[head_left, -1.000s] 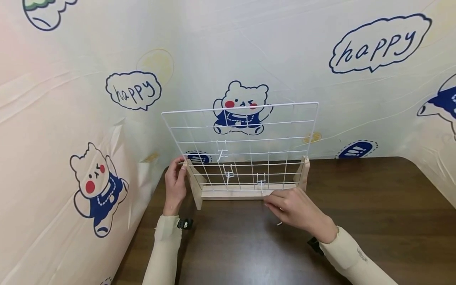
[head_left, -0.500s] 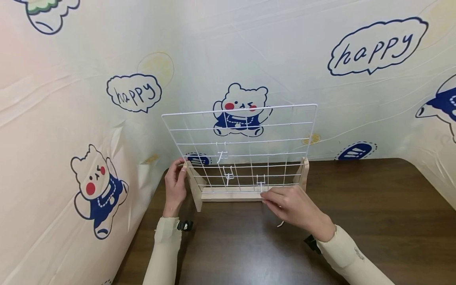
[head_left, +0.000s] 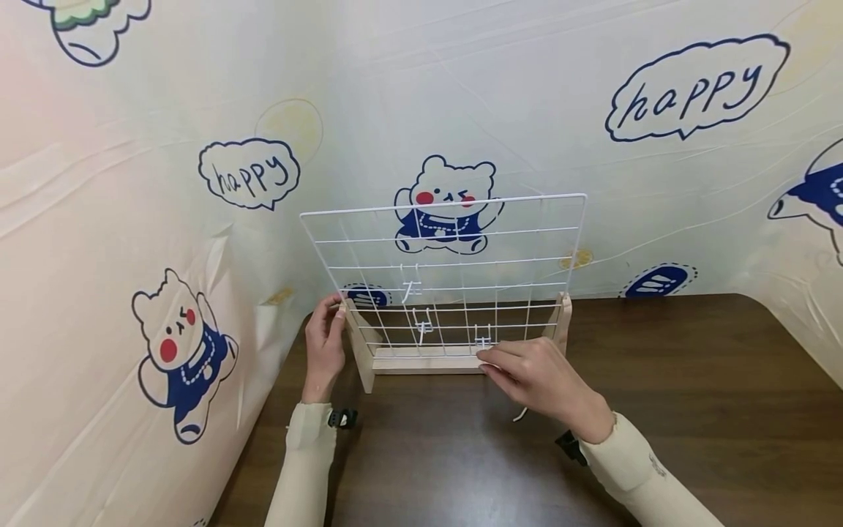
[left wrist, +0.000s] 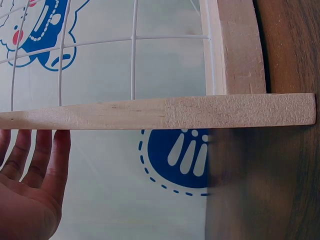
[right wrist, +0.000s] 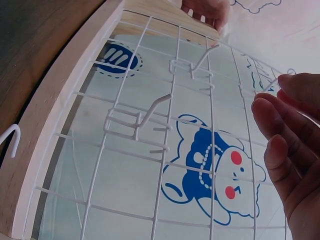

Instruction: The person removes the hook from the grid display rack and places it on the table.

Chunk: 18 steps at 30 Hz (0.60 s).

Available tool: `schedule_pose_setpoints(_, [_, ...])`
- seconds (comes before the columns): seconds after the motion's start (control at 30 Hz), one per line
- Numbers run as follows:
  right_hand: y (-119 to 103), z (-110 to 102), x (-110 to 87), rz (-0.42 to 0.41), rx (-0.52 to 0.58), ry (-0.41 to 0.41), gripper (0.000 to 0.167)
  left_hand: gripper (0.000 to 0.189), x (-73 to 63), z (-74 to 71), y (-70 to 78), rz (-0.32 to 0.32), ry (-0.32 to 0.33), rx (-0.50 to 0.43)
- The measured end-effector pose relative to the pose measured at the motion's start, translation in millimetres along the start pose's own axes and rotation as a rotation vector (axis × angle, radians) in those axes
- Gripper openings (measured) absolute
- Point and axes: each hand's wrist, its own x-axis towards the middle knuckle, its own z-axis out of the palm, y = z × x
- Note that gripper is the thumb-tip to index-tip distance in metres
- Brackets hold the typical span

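Observation:
A white wire grid rack stands upright in a wooden stand on the table. My left hand holds the left wooden side; in the left wrist view its fingertips lie against the outer face. Three white hooks hang on the grid: an upper hook, a middle hook and a lower right hook. My right hand hovers in front of the lower right hook, covering its arm in the head view. Its fingers are loosely bent, apart from that hook in the right wrist view.
Another white hook lies on the brown table beneath my right hand; its curved end also shows in the right wrist view. Behind the rack rises a pale sheet printed with bears, and another side of it lines the left of the table.
My right hand has moved slightly up and left, now covering more of the lower right hook. The left hand keeps its place on the stand. The head view has tilted a little.

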Motion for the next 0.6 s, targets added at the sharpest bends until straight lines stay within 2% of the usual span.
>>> schedule_pose_setpoints(0.27, [1.6,-0.1,3.2,0.002,0.003,0.008,0.023,0.029,1.5,-0.1,-0.2,0.011,0.003,0.009])
schedule_pose_setpoints(0.6, [1.5,0.9,7.4,-0.011,0.003,0.014,0.020,0.030,0.1,-0.4,1.6,-0.005,-0.004,0.012])
